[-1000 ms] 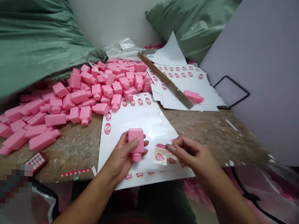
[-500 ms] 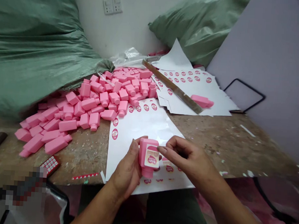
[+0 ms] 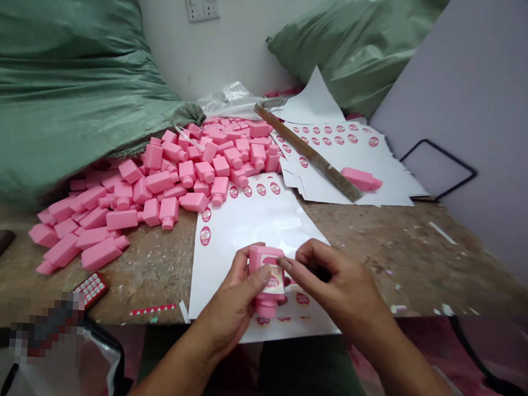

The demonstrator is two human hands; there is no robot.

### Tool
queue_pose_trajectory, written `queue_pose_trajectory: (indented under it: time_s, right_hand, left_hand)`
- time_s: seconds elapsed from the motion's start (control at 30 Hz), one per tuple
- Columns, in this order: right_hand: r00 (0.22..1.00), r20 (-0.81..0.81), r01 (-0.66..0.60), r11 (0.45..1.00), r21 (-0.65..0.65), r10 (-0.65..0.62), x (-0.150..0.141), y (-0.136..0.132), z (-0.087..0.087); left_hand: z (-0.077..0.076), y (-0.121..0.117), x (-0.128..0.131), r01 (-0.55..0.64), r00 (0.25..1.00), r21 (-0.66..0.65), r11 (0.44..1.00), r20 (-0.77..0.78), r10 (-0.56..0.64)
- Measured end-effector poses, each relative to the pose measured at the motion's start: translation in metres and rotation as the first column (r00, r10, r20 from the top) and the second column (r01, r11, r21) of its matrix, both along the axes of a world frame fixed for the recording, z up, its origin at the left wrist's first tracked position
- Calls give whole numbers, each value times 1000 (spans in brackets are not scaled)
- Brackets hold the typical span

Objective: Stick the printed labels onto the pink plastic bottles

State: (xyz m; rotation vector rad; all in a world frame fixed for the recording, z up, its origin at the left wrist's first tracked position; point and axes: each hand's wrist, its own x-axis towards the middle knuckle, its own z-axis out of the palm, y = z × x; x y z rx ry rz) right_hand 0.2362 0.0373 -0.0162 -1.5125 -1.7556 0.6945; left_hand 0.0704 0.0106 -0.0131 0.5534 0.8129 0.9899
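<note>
My left hand is wrapped round a small pink plastic bottle, tilted with its neck toward me. A cream and pink label lies on the bottle's front face, and my left thumb presses on it. At the label's upper right corner, a fingertip of my right hand touches the bottle. The other right fingers are curled; a dark patch beneath them hides whatever may be there. Under both hands lies a white sticker sheet with oval pink stickers.
A heap of pink bottles covers the left of the table. More sticker sheets lie at the back right under a long flat bar, with one loose bottle. A red calculator-like device sits near the front left edge.
My left thumb has moved from the bottle's side onto the label. My right fingertip stays at the label's upper corner. The view has shifted slightly.
</note>
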Motion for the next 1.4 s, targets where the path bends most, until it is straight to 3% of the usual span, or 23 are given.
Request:
queue_pose_trajectory:
  time_s: [0.13,0.33,0.43,0.6,0.73,0.93,1.0,1.13,1.2,1.4]
  right_hand:
    - [991,130,-33,981,193,8,-1,-1,5]
    - [988,143,-103,951,291,63,-8,-10,15]
    - [980,75,-198,955,222,186,-6,-15,17]
    - [949,-106,-302,952,-38,297,4,-16,14]
    - [919,-338,-258,957,-133,201,-3,-13,14]
    - [921,-384,-63,998,25,68,-25,-20,6]
    - [875,-483,-71,997,-35,45,-29,-23,3]
    - [683,-729,-161,963,-218,-50,-28,-20,9]
    - [649,-754,-132,961,-242,-100,-23,-16,16]
    - [840,-539,-174,972,-155,65,-17,-17,27]
  left_hand:
    - [1,-1,-2,32,999,9,999,-14,-32]
    - [2,-4,-3,-13,990,62,998,-137,21]
    - [2,-6,-4,-29,986,65,997,-163,39]
    - [1,-5,-9,-52,990,55,997,-129,58]
    - [0,-8,-9,-12,995,10,1000,-96,13]
    - [-3,-9,-2,-68,994,1,998,83,68]
    - [-4,-7,-3,-68,989,-15,998,131,70]
    - [-7,-5,-8,-52,972,-45,998,226,61]
    - [-9,-5,-11,-59,962,-60,996,262,73]
    - [-10,-5,-10,-88,948,-118,989,295,119]
